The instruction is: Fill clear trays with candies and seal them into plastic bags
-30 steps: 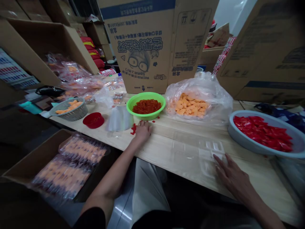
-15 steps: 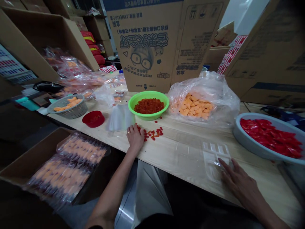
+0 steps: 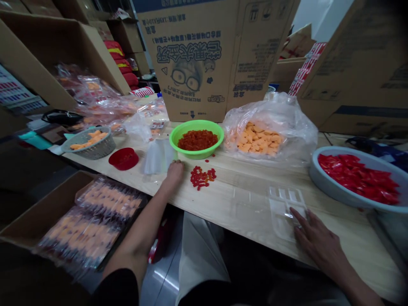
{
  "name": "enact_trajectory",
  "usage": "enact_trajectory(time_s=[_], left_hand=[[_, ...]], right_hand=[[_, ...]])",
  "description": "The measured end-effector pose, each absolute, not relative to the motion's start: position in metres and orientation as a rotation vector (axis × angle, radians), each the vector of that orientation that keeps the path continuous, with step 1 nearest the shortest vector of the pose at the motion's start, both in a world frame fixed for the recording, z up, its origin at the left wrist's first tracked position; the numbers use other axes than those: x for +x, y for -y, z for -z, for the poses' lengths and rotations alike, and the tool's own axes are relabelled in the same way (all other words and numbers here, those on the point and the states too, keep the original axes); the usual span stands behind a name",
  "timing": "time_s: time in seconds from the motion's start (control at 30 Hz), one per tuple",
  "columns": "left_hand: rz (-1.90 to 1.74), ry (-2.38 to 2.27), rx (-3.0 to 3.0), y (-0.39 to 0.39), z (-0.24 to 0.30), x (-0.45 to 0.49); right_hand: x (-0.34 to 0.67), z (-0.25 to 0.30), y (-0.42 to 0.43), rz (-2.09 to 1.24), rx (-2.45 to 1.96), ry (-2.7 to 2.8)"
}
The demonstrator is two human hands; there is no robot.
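Observation:
My left hand (image 3: 175,172) rests at the right edge of a stack of clear plastic bags (image 3: 157,157). Its fingers point away from me and are mostly hidden, so their grip cannot be seen. To its right lies a loose pile of small red and orange candies (image 3: 202,177). A lime green bowl (image 3: 196,154) heaped with red-orange pieces stands behind the pile. On the right, my right hand (image 3: 315,238) is open, its index finger stretched over a clear compartment tray (image 3: 280,212). The tray lies flat on the table beneath the fingers.
A plastic bag of orange pieces (image 3: 296,127) and a grey basin (image 3: 328,187) of red packets stand on the right. Left are a red dish (image 3: 123,159), a grey basket (image 3: 98,148) and a carton (image 3: 19,225) of packed trays below table height. A cardboard box (image 3: 197,102) stands behind.
My left hand has moved left, off the candy pile and over to the plastic bags. My right hand stays at the clear tray. The view has shifted slightly.

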State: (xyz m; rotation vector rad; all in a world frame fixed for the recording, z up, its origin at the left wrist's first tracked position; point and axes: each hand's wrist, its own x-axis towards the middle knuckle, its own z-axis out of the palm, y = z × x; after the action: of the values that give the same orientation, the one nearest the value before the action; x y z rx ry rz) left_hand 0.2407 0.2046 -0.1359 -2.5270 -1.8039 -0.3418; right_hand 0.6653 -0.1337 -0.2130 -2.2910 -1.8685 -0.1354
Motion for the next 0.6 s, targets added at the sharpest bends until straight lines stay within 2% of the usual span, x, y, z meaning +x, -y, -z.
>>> enact_trajectory(time_s=[0.2, 0.37, 0.6], left_hand=[[0.295, 1.614, -2.623, -0.194, 0.133, 0.23], [0.37, 1.514, -2.769, -0.182, 0.13, 0.286], [0.254, 1.582, -2.889, -0.216, 0.118, 0.359]], right_hand=[[0.661, 0.212, 0.133, 0.198, -2.314, 1.857], [0.658, 0.209, 0.129, 0.209, -2.347, 1.837], [0.649, 0.192, 0.128, 0.082, -2.376, 1.775]])
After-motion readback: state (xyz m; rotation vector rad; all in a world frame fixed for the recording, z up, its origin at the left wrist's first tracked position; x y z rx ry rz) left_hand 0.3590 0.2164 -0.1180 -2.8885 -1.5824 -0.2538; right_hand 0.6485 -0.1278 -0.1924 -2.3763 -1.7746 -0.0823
